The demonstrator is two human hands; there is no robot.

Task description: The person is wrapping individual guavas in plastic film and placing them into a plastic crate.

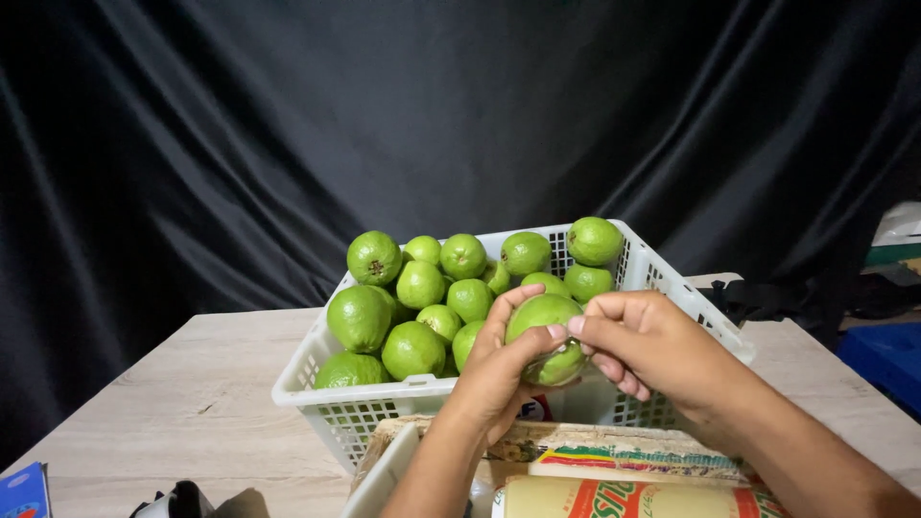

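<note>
green guava [539, 317] sits pinched between my left hand [499, 369] and right hand [638, 341]; i count about fourteen more in one white basket [672, 288].

Guavas [413, 350]: bright green skin, faint darker mottling, brown calyx spots. Basket [331, 408]: white plastic, fine lattice pattern in the walls. Table [201, 403]: pale beige wood grain with light streaks. Backdrop curtain [240, 125]: black, glossy folds. Boxed roll [633, 499]: cream-yellow with red, green and yellow print. Object at the lower-left corner [24, 491]: blue.
</note>
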